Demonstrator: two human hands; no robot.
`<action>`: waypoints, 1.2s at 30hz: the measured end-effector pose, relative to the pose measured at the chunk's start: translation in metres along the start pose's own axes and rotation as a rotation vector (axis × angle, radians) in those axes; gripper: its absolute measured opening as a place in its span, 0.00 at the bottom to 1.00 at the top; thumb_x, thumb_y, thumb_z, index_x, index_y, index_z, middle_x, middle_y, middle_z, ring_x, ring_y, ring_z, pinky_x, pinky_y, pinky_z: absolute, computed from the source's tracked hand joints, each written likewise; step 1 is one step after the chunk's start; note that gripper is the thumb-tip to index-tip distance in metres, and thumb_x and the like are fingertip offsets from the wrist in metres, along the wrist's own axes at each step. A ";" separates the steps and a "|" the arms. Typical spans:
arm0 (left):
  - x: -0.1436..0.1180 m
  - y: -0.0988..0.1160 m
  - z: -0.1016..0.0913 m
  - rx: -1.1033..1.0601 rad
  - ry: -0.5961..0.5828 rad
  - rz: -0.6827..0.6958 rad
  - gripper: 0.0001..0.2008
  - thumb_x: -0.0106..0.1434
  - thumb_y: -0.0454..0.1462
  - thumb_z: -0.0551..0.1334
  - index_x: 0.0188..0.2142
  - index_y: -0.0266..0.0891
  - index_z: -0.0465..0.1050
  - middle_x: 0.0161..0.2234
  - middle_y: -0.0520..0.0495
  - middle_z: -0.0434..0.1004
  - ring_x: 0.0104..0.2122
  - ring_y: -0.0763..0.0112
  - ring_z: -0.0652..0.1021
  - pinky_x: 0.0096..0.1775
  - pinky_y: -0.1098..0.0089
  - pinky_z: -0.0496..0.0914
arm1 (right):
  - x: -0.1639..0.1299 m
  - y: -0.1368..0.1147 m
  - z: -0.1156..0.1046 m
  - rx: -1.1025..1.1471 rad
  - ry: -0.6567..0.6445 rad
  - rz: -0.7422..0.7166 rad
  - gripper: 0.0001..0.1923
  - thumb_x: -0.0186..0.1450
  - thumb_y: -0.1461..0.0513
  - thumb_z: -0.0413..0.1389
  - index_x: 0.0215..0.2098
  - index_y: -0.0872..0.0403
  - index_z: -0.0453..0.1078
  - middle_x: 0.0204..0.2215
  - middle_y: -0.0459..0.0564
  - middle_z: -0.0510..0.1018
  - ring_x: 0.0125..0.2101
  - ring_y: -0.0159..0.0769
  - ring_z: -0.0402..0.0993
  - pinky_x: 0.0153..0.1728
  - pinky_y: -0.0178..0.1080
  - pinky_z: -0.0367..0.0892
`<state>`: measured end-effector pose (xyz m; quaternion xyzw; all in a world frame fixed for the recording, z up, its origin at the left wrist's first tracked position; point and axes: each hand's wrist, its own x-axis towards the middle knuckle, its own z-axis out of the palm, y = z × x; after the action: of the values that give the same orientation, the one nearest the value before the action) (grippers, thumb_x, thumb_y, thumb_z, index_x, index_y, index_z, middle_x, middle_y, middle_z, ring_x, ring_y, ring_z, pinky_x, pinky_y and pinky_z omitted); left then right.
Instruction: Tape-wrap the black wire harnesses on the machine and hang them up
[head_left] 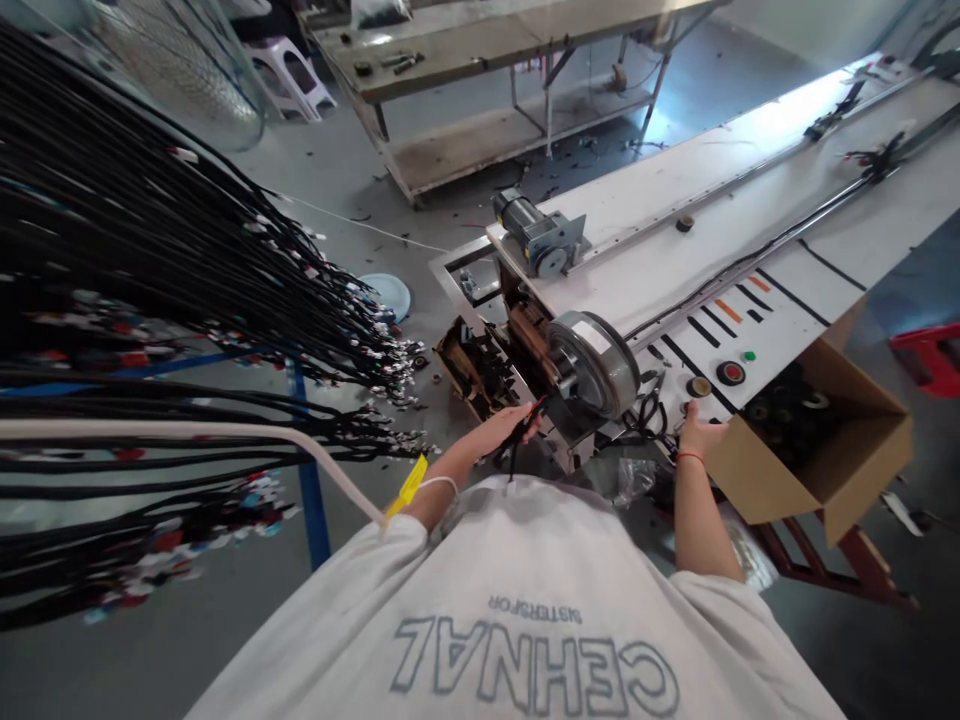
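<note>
Cables, black and in a thick bundle, hang across the left of the view. White counter stretches away to the right, a grey drum at its near end. Beside it, a cardboard box holds dark rolls. Left hand is closed on a thin black wire just before the drum. Right hand, fingers apart, rests at the counter's edge below a red button.

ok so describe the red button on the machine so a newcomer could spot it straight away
Start at the long white machine table and follow it to the near end by the right hand. The red button sits above that hand, black-ringed, larger than the small green button beside it.
</note>
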<state>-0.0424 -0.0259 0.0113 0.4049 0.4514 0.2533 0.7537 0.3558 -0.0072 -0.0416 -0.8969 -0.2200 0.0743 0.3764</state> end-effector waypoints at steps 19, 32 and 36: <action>0.034 0.035 0.000 0.411 0.011 0.138 0.21 0.64 0.52 0.58 0.25 0.37 0.69 0.21 0.52 0.71 0.24 0.74 0.70 0.30 0.73 0.65 | 0.000 0.003 0.001 0.007 0.016 -0.003 0.37 0.55 0.42 0.60 0.50 0.59 0.58 0.52 0.70 0.70 0.54 0.59 0.66 0.56 0.55 0.61; 0.057 0.031 -0.012 -0.337 -0.033 -0.272 0.11 0.58 0.39 0.69 0.37 0.36 0.73 0.31 0.48 0.78 0.29 0.72 0.77 0.34 0.70 0.72 | 0.002 0.004 0.004 -0.007 0.022 0.015 0.32 0.58 0.42 0.56 0.47 0.59 0.60 0.50 0.72 0.71 0.53 0.58 0.68 0.54 0.54 0.63; 0.064 0.039 -0.012 -0.267 -0.021 -0.253 0.08 0.55 0.35 0.69 0.34 0.36 0.72 0.29 0.49 0.78 0.29 0.71 0.77 0.33 0.69 0.73 | 0.000 0.003 0.003 -0.015 0.030 0.016 0.34 0.58 0.42 0.56 0.48 0.59 0.59 0.52 0.72 0.70 0.54 0.59 0.67 0.55 0.55 0.61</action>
<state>-0.0239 0.0478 0.0106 0.2437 0.4533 0.2098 0.8313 0.3560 -0.0069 -0.0459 -0.9024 -0.2079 0.0622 0.3723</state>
